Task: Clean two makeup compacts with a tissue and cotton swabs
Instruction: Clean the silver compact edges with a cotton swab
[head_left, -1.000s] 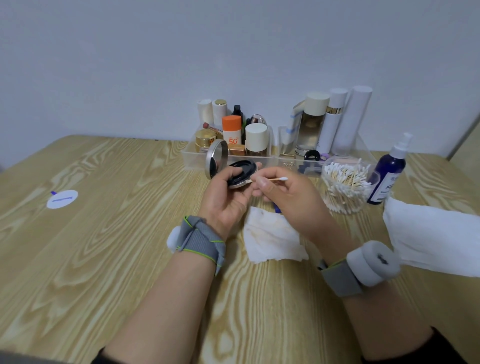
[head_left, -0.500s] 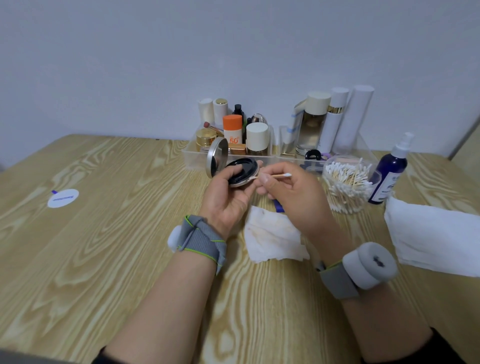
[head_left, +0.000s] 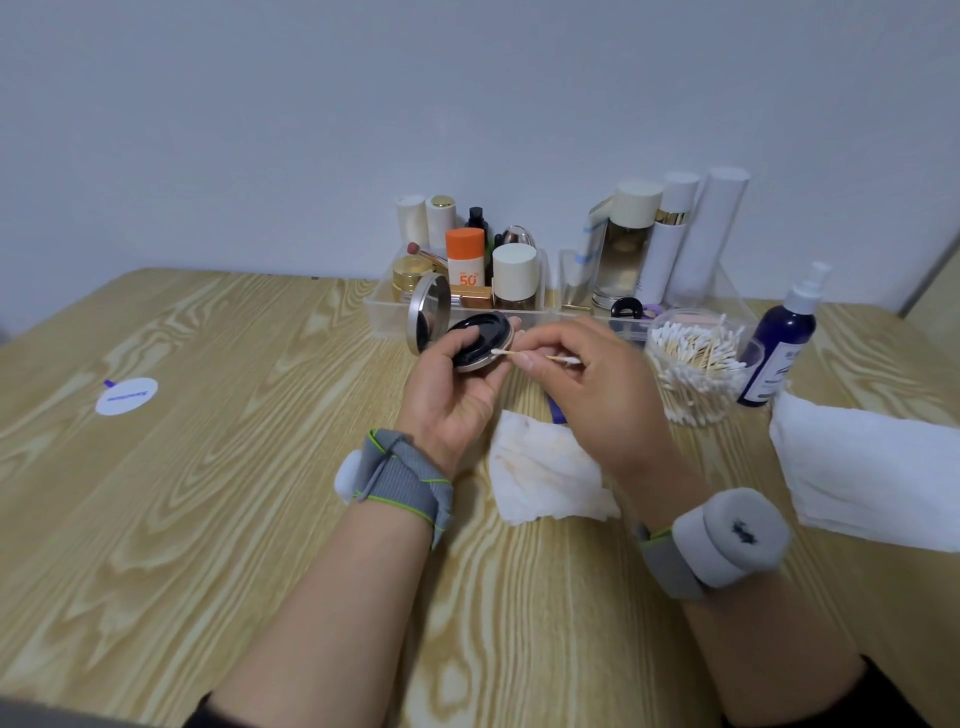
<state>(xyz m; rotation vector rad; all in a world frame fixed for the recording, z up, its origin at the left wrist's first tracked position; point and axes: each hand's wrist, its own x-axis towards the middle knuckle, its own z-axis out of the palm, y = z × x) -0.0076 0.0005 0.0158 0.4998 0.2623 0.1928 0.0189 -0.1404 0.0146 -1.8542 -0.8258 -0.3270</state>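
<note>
over the wooden table (head_left: 182, 519), left hand (head_left: 447, 395) grips an open compact (head_left: 475, 340); right hand (head_left: 597, 395) pinches a cotton swab (head_left: 535, 357).

Setting: domestic dressing or vanity area. Evidence: light wood-grain surface (head_left: 156, 519) against plain white wall (head_left: 311, 130); clear plastic organiser of cosmetic bottles (head_left: 387, 312), upper centre of frame.

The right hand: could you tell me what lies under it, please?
A stained tissue lies partly under the right hand, which pinches a cotton swab. A purple strip shows at the tissue's far edge; the hand covers its remainder.
</note>
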